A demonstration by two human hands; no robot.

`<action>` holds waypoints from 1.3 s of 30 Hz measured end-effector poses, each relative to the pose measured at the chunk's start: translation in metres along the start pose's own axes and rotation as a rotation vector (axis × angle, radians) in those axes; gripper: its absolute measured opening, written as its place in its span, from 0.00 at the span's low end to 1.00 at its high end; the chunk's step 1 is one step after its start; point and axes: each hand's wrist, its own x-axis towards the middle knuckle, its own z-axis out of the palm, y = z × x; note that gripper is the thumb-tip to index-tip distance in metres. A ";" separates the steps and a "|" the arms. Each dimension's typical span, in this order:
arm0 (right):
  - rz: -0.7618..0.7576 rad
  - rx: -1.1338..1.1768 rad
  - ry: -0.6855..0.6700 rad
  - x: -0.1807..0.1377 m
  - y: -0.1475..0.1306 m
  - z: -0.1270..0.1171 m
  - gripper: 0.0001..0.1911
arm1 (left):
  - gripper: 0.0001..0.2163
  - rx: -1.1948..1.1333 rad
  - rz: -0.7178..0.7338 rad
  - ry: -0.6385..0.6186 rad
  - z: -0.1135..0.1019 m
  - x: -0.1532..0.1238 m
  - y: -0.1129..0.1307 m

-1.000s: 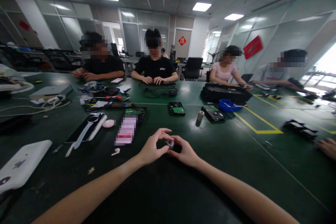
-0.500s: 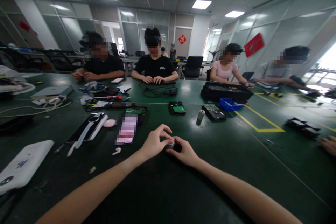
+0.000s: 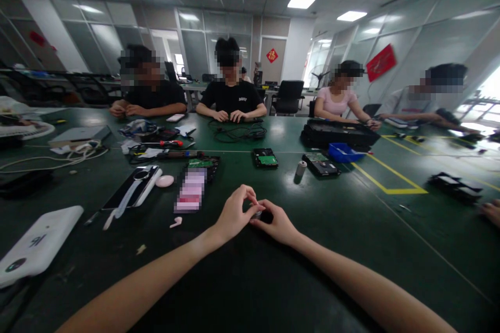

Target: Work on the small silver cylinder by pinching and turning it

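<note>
My left hand (image 3: 233, 214) and my right hand (image 3: 275, 222) meet over the dark green table (image 3: 351, 229), just in front of me. Between their fingertips sits a small round silvery part (image 3: 257, 213) with a dark body, mostly hidden by the fingers. The left thumb and forefinger pinch its top. My right hand curls round its right side. Both forearms reach in from the bottom edge.
A pink earbud (image 3: 176, 222), a blurred pink card (image 3: 190, 196), a phone with a strap (image 3: 134, 192) and a white box (image 3: 37, 245) lie to the left. Hard drives (image 3: 265, 158), a grey cylinder (image 3: 300, 168) and a blue tray (image 3: 344, 152) lie beyond. Several people sit across the table.
My hands have stayed together on the small part, and the left fingers have closed further over its top. The view has shifted slightly.
</note>
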 end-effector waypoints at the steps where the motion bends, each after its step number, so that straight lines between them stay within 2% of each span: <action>1: -0.001 -0.006 0.006 0.000 0.000 0.000 0.16 | 0.11 -0.001 0.019 -0.014 0.000 0.000 0.000; 4: -0.013 0.007 0.012 0.000 0.001 0.001 0.15 | 0.14 -0.038 0.013 -0.041 0.000 0.001 0.000; 9: -0.011 0.048 -0.004 0.000 0.002 0.001 0.15 | 0.15 -0.113 -0.100 -0.009 0.001 0.005 -0.008; 12: 0.005 0.059 -0.009 0.000 0.003 0.001 0.15 | 0.14 -0.169 -0.089 -0.160 -0.008 0.012 -0.008; 14: 0.013 0.055 -0.004 0.000 0.003 0.001 0.16 | 0.08 -0.179 -0.066 -0.305 -0.018 0.017 -0.005; 16: 0.016 0.045 0.002 0.000 0.002 0.000 0.17 | 0.05 -0.151 -0.062 -0.365 -0.026 0.020 -0.001; 18: 0.017 0.037 0.000 0.000 0.000 0.000 0.17 | 0.05 -0.118 -0.075 -0.343 -0.029 0.020 0.001; 20: 0.022 0.036 -0.005 0.000 0.000 -0.001 0.16 | 0.11 -0.071 -0.075 -0.295 -0.029 0.019 0.003; 24: 0.020 0.037 0.009 -0.001 0.003 0.000 0.16 | 0.18 0.001 0.003 -0.266 -0.021 0.014 0.004; 28: 0.019 0.047 0.000 -0.001 0.003 0.001 0.16 | 0.10 0.016 0.015 -0.236 -0.015 0.011 0.006; 31: 0.041 0.050 0.001 -0.001 0.001 0.001 0.17 | 0.06 0.026 -0.006 -0.145 -0.025 0.017 0.005; 34: 0.056 0.062 -0.003 -0.001 -0.002 0.000 0.18 | 0.12 0.032 -0.060 -0.112 -0.049 0.028 -0.007; 37: 0.062 0.074 -0.019 -0.001 -0.004 0.000 0.19 | 0.14 -0.005 -0.219 -0.303 -0.072 0.035 -0.033; 39: 0.061 0.076 -0.021 -0.001 -0.004 0.000 0.18 | 0.15 -0.029 -0.317 -0.415 -0.078 0.035 -0.054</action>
